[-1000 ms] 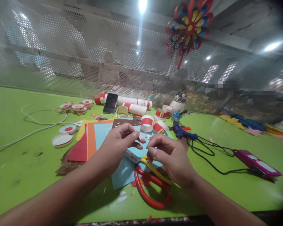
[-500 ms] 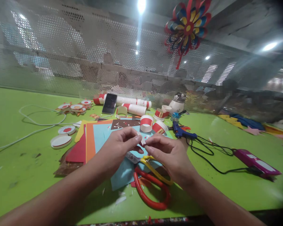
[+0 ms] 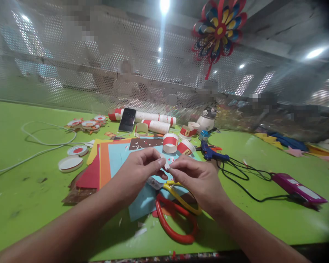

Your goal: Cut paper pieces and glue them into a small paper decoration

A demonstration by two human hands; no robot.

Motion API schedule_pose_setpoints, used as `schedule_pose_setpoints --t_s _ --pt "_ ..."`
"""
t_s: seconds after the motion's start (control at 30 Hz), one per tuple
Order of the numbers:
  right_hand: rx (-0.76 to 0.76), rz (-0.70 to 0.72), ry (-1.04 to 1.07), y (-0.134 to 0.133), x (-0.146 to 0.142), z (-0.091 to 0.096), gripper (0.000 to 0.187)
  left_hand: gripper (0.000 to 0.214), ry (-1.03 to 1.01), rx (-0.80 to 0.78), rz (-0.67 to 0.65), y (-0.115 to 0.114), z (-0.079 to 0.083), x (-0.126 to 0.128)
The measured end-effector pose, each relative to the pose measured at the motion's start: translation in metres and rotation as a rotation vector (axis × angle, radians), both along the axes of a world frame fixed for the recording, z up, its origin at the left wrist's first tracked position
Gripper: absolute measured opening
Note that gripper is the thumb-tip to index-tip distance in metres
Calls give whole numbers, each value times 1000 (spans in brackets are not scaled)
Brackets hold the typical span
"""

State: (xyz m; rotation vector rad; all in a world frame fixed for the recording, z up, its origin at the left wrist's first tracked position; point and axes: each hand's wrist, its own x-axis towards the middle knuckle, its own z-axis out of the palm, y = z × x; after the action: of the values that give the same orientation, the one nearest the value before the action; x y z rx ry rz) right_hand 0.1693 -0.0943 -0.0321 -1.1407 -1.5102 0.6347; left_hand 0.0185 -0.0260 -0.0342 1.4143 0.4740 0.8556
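Observation:
Between thumb and fingers, my left hand pinches a small white paper cutout with a notched edge. My right hand has its thumb and forefinger closed at the cutout's lower right edge. Both hands are above a stack of coloured paper, with a light blue sheet on top. Scissors with one red handle and one yellow handle lie beneath my hands, their blades partly hidden. Just beyond my fingers are a red and white paper cup piece and a tilted one.
A blue glue gun with black cords lies right, near a purple power box. A phone leans on stacked paper cups at the back. Cup bases and a white cable are left. Paper scraps dot the green table.
My hands stay almost in place. The right fingers have shifted slightly at the edge of the white cutout, and more of it shows.

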Motion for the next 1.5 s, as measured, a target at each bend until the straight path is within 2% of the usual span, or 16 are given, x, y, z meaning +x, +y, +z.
schedule_pose_setpoints --t_s 0.43,0.9,1.13,1.5 --pt "24 9 -50 -1 -1 5 11 13 -2 -16 -11 0 1 0" --pt "105 -41 -185 -2 -1 1 9 15 24 -9 11 -1 2 0" --pt "164 -67 -157 1 -2 -7 8 15 10 -19 52 -5 2 2" --pt "71 -37 -88 -1 -1 -6 7 15 5 -20 83 -7 4 4"
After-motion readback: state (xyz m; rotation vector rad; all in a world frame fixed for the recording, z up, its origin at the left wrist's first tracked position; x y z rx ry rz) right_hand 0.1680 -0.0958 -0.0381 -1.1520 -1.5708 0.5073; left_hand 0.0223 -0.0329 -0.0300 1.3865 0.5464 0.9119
